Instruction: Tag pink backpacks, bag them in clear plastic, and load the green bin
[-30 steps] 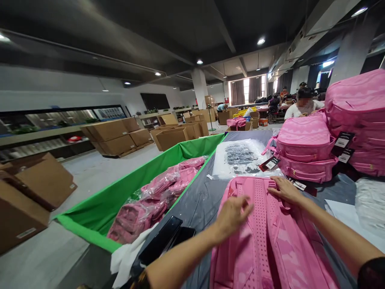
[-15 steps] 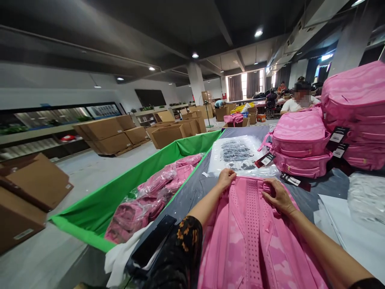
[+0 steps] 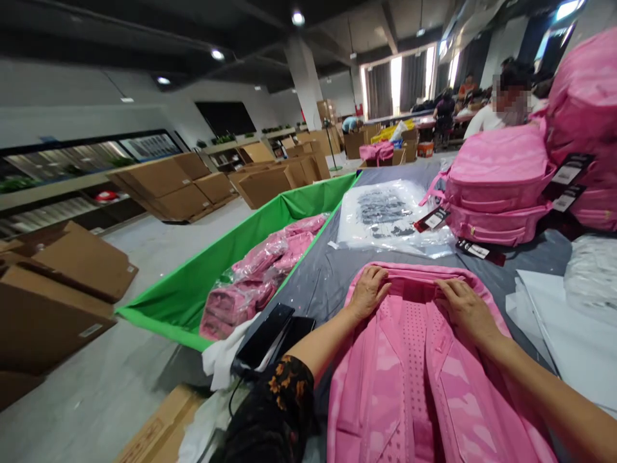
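A pink camouflage backpack lies in front of me, its padded, dotted back panel and shoulder straps facing up. My left hand is closed over the upper left of the back panel, fingers curled at the top edge. On the upper right, my right hand grips the same edge with bent fingers; part of its thumb is hidden. Beyond the backpack's rim rests a stack of clear printed plastic bags. More pink backpacks with black hang tags are piled to the right.
A green fabric bin along the table's left side holds bagged pink backpacks. Near my left arm lies a black phone beside white cloth. White sheets are at right. Cardboard boxes stand on the floor; a person sits beyond the pile.
The backpack's top rim now shows spread out behind my hands. My hands have moved slightly farther apart, still at its top. The view has tilted downward.
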Tool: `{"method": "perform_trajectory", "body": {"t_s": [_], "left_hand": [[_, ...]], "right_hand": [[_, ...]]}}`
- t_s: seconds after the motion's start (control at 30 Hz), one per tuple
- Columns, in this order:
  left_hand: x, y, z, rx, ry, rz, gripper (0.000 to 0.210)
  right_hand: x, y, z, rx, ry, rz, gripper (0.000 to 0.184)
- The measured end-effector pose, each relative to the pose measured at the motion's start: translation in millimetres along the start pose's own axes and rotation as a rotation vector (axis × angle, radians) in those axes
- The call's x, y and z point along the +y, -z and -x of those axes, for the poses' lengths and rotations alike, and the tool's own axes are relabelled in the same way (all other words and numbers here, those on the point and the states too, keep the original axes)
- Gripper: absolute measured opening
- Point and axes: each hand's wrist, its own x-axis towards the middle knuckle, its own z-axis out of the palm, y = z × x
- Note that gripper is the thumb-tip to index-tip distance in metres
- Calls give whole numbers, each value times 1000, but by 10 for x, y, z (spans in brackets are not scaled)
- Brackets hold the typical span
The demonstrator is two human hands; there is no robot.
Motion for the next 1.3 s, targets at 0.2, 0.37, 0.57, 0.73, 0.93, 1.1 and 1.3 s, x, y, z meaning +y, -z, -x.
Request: {"method": "perform_trajectory", "body": {"t_s": [0.2, 0.37, 0.57, 0.73, 0.93, 1.1, 1.3], "left_hand": [[-176, -117, 50, -252, -113, -108, 34], [-217, -333, -749, -367, 108, -189, 36], [156, -229, -681, -418, 227, -181, 74], [573, -400, -280, -537, 330, -48, 108], [589, -616, -533, -408, 389, -85, 106], [606, -686, -358, -260, 396, -123, 98], [538, -814, -297, -123, 210, -244, 84]], "right_hand": [[256, -55, -71, -203, -6, -14, 33], [717, -377, -847, -517, -269, 53, 31], [889, -605, -1115, -447, -351, 110, 28], [782, -706, -1044, -361, -321, 152, 32], [676, -355, -1008, -364, -163, 186, 33], [1059, -116, -1287, -468, -203, 224, 46], [1521, -593, -1720, -730, -250, 167, 42]]}}
